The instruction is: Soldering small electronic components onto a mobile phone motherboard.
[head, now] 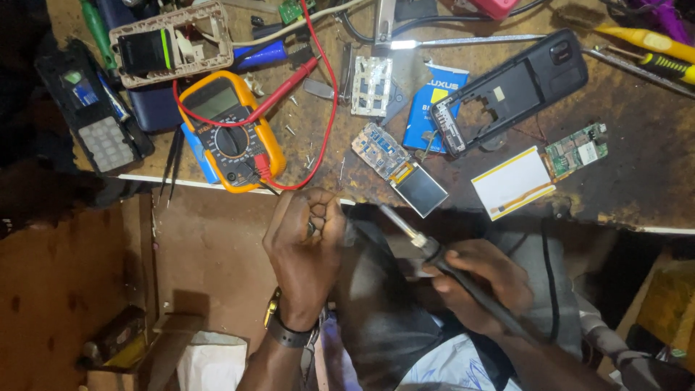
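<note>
So the thing to look at here is the soldering iron in the right hand: the hand is wrapped closed around the dark handle, and the iron's long axis runs diagonally, cord end down toward the person's lap and the metal tip pointing up and to the left. That tip ends just below the desk edge, right under the small circuit board with its little screen, which lies tilted on the desk with its own long axis running roughly the same diagonal. The left hand is curled into a loose fist just beside the tip, on its left, at about the same height; it looks like it's pinching something small between the fingers but it's too tiny for me to say what. So both hands sit below the desk edge, close together, with the board straight up from the tip and nearer the right hand's tool than anything else. The yellow multimeter with its red lead sits up and left of the left hand, well clear of the iron.
</note>
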